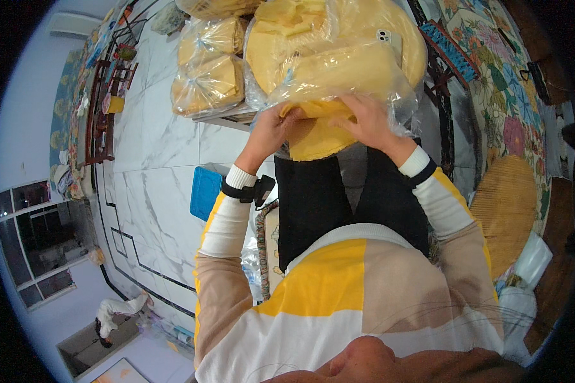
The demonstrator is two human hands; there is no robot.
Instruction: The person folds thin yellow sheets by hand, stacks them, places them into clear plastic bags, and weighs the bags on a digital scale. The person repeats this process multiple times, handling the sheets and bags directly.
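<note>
A thin, flexible yellow sheet (316, 142) hangs over the near edge of the work surface, toward my lap. My left hand (271, 133) is closed on its left edge, with the fingertips tucked behind a fold. On the other side my right hand (367, 121) pinches the sheet's upper fold, its thumb lying across the front. Just beyond my hands lies a clear plastic bag (348, 67) with more yellow sheets inside; its loose film spreads around both hands. Under it rests a wide round yellow pile (268, 45) of similar material. What each fingertip presses on is partly hidden.
Several tied clear bags of folded yellow sheets (211, 86) stand at the left. A phone (395, 48) lies at the pile's right. Below left is a blue plastic tub (206, 191). A floral-covered surface (492, 70) runs along the right. Another person (118, 313) is far left.
</note>
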